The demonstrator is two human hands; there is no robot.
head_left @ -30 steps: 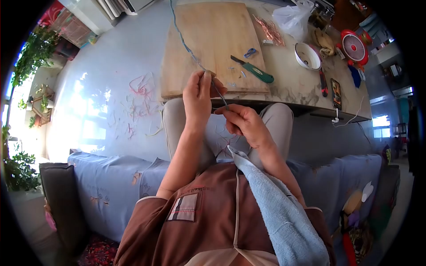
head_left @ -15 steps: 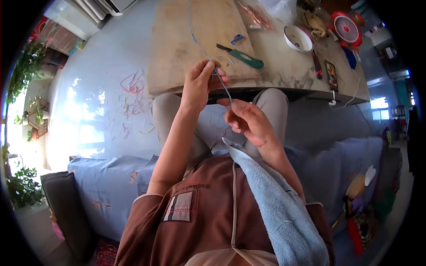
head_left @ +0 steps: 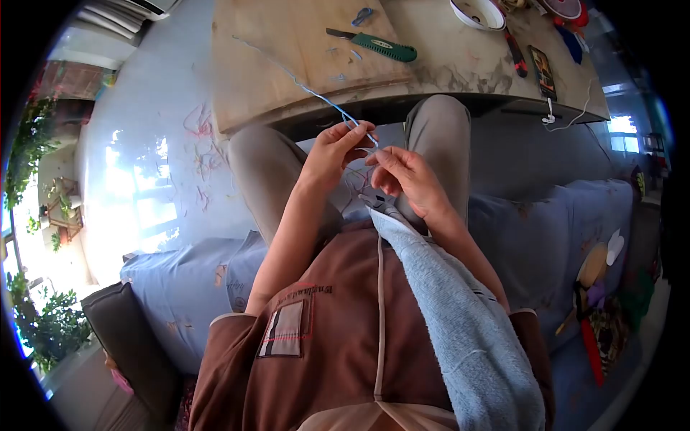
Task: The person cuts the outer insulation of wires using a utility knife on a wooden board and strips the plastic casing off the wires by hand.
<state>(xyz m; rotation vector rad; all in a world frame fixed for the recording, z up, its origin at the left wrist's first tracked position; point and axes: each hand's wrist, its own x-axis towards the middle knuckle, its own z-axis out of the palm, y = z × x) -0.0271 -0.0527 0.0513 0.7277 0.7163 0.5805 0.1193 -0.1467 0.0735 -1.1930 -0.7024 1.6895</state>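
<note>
- Our left forearm (head_left: 284,241), bare, reaches forward and slightly inward, with the left wrist (head_left: 313,188) nearly straight.
- Our left hand (head_left: 333,154) is closed in a pinch, thumb against forefinger.
- Our right forearm (head_left: 467,251), also bare, slants forward and to the left.
- Our right hand (head_left: 406,176) has thumb and forefinger drawn together, the other fingers curled, its tips just beside the left hand's.
- We hold both hands short of the table's (head_left: 449,65) near edge, between our knees (head_left: 442,118).

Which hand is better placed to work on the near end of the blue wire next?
Probably the right hand: it sits at that near end, while the left hand pinches the blue wire farther along, toward the wooden board.
</note>
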